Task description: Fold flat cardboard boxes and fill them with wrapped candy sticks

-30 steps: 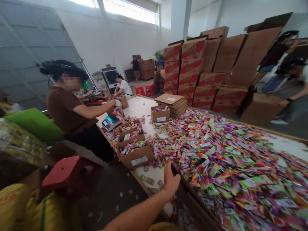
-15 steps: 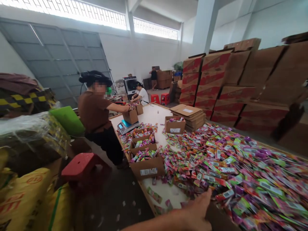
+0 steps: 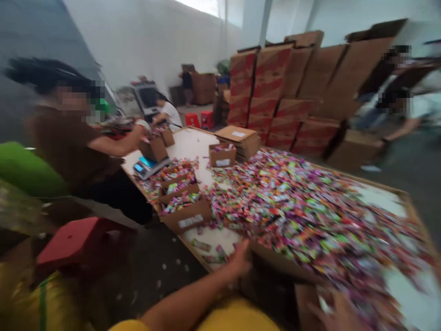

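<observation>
An open cardboard box (image 3: 275,280) stands tilted at the near edge of the table, its inside dark. My left hand (image 3: 240,261) is closed on the box's far left corner. At the box's right side my right hand (image 3: 336,310), smeared by motion, has its fingers over the wall. Past the box spreads a wide heap of small colourful wrapped packets (image 3: 292,202), in pink, green and purple. A few loose packets (image 3: 201,245) lie on the white tabletop left of my left hand.
Packet-filled boxes (image 3: 188,216) line the table's left edge, near a digital scale (image 3: 148,168). Flattened cartons (image 3: 237,135) are stacked farther back. A co-worker (image 3: 65,138) handles a box by the scale. A red stool (image 3: 76,243) stands at left. Other people bend at far right.
The view has swung right and down, bringing more of the cardboard box and my right hand into sight. My left hand now grips the box's corner. The co-worker's arm has lifted slightly.
</observation>
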### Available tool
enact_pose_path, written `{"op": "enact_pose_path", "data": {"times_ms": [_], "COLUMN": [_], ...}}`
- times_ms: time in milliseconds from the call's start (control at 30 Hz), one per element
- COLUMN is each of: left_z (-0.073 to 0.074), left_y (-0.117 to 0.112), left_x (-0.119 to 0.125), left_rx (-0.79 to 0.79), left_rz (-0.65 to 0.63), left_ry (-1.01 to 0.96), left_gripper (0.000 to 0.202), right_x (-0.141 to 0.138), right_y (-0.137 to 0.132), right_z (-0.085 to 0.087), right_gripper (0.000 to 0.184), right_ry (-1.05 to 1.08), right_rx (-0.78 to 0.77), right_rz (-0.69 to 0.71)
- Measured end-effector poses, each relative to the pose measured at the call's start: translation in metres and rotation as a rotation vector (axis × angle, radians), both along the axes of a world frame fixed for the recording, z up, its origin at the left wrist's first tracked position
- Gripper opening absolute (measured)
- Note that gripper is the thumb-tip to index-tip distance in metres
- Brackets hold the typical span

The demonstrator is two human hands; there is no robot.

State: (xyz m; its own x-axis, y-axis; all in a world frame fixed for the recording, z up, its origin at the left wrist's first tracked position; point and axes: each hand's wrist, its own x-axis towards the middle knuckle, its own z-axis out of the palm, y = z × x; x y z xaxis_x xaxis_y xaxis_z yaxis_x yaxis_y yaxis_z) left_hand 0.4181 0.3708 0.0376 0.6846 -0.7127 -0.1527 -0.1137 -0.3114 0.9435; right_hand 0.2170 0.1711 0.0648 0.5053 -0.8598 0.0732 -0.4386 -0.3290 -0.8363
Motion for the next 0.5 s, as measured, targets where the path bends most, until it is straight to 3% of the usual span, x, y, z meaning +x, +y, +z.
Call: {"op": "enact_pose_path", "data": {"times_ms": [67, 100, 167, 233, 300, 367, 433, 500], "left_z": [-0.007, -0.01, -0.013, -0.011, -0.007, -0.005, -0.007, -0.009], "left_y": [0.007, 0.009, 0.014, 0.019, 0.024, 0.028, 0.03, 0.029], "left_x": [0.001, 0.004, 0.008, 0.011, 0.01, 0.009, 0.01, 0.017], "left_rx": [-0.024, -0.034, -0.058, -0.103, -0.158, -0.182, -0.169, -0.14], "left_rz": [0.017, 0.017, -0.009, -0.045, -0.08, -0.103, -0.118, -0.144], "left_ry": [-0.023, -0.03, -0.061, -0.156, -0.271, -0.333, -0.332, -0.321], "left_gripper": [0.076, 0.076, 0.069, 0.058, 0.048, 0.042, 0.04, 0.037], "right_x": [-0.016, -0.022, -0.029, -0.031, -0.028, -0.021, -0.009, 0.008], "right_y": [0.012, 0.02, 0.037, 0.05, 0.057, 0.059, 0.056, 0.052], "right_z": [0.015, 0.023, 0.035, 0.04, 0.041, 0.041, 0.041, 0.042], "right_gripper": [0.077, 0.085, 0.095, 0.096, 0.093, 0.103, 0.122, 0.124], "right_ry": [0.006, 0.054, 0.206, 0.344, 0.377, 0.352, 0.346, 0.368], "right_rx": [-0.17, -0.191, -0.139, -0.099, -0.21, -0.38, -0.48, -0.49], "right_rz": [0.097, 0.249, 0.579, 0.726, 0.641, 0.536, 0.531, 0.529]}}
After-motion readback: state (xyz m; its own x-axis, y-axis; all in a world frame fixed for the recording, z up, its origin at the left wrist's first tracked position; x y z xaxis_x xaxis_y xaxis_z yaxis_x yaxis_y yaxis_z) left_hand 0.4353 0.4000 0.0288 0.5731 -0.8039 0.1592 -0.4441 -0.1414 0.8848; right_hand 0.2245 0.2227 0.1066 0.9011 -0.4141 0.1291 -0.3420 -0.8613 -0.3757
